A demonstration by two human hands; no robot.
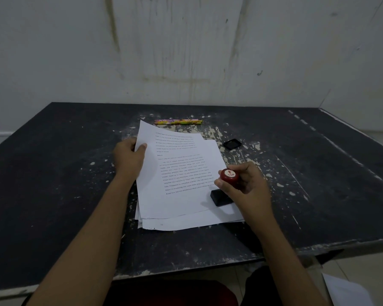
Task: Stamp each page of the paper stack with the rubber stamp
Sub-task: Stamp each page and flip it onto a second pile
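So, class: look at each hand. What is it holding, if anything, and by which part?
The left hand pinches the top sheet at its left edge. The right hand grips the rubber stamp by its red knob.

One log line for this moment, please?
left hand: grips top page edge | right hand: holds rubber stamp at page's lower right

Your paper stack point(186, 221) lies at the middle of the tabletop point(64, 173). Your left hand point(128, 160) holds the top page point(175, 173) at its left edge. Your right hand point(250, 188) holds the rubber stamp point(229, 176) at that page's near right corner. Two pencils point(178, 122) lie behind the stack, and the ink pad point(232, 144) sits behind and to the right of it.
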